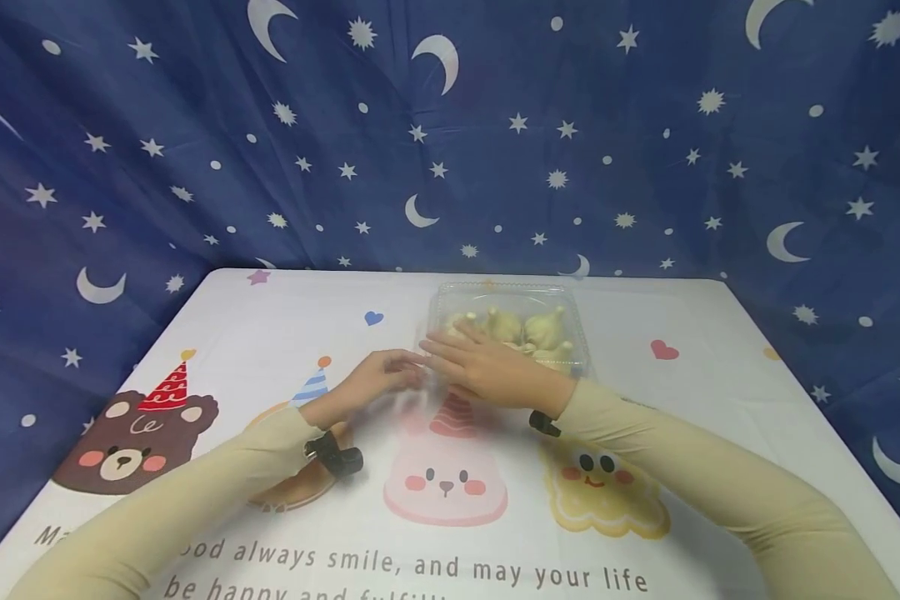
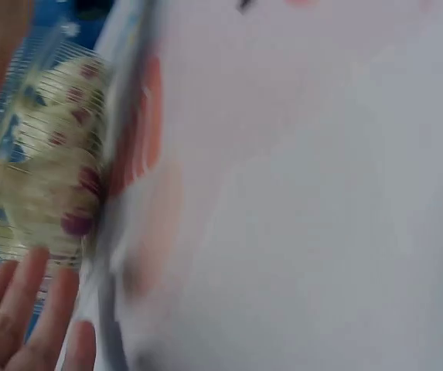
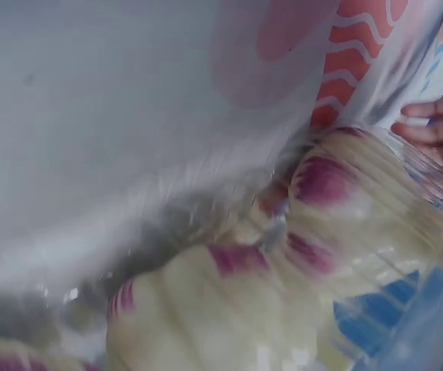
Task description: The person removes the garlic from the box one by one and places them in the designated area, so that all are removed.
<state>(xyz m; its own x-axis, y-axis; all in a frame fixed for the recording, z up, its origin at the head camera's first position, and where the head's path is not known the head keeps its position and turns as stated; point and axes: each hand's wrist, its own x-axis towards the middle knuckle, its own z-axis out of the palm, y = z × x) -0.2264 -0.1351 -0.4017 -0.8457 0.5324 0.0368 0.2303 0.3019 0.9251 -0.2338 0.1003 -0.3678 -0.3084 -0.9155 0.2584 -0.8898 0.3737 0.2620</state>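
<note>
Toward the back of the table stands a clear ribbed plastic box [image 1: 510, 288]. Inside it lie several pale garlic bulbs [image 1: 546, 330] with purple patches, seen close through the ribbed wall in both wrist views. My right hand [image 1: 487, 367] reaches across the box's front left corner, fingers extended and pointing left, hiding part of the bulbs. Beside that corner is my left hand [image 1: 378, 379], its fingers loosely spread toward the box. The left wrist view shows the left fingers [image 2: 32, 309] apart from one another near the box wall. Nothing shows within either hand's grasp.
A white tablecloth [image 1: 690, 417] printed with cartoon animals, hearts and lettering covers the table. Behind the table's far edge hangs a blue curtain [image 1: 495, 200] with moons and stars. Dark wrist cameras [image 1: 333, 454] sit on both cream sleeves [image 1: 217, 487].
</note>
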